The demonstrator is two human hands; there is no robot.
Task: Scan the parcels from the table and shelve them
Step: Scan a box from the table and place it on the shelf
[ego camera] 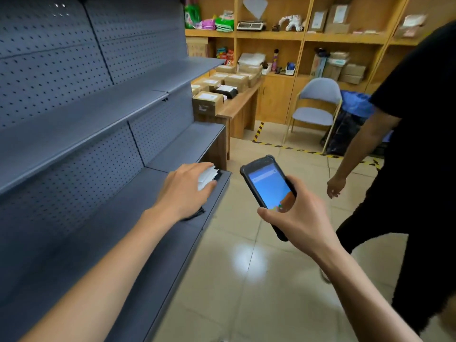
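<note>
**Parcel on the lowest shelf, scanner in the other hand**

Fingers of the left hand lie spread and curled down over a small dark parcel with a white label, covering most of it; only its far end and a dark corner near the wrist show. From where I stand I cannot tell whether the hand grips it or only rests on it. The parcel sits at the front edge of the lowest grey shelf, near its far end.

The right hand is wrapped round a black handheld scanner, the thumb lying over the lower part of its lit blue screen, the fingers curled behind the case. It hangs over the tiled floor, just beside the shelf's front edge and apart from the parcel.

Above the parcel rise two more grey shelves backed by perforated panels. Past the end of the rack stands a wooden table loaded with brown boxes and one black box, each bearing a white label. Behind it, wooden shelving holds more boxes, bags and a scale. A blue chair stands near the table, beyond a yellow-and-black tape line on the floor.

Another person in black stands close on the right, one arm hanging down, taking up the floor between the scanner hand and the chair.
</note>
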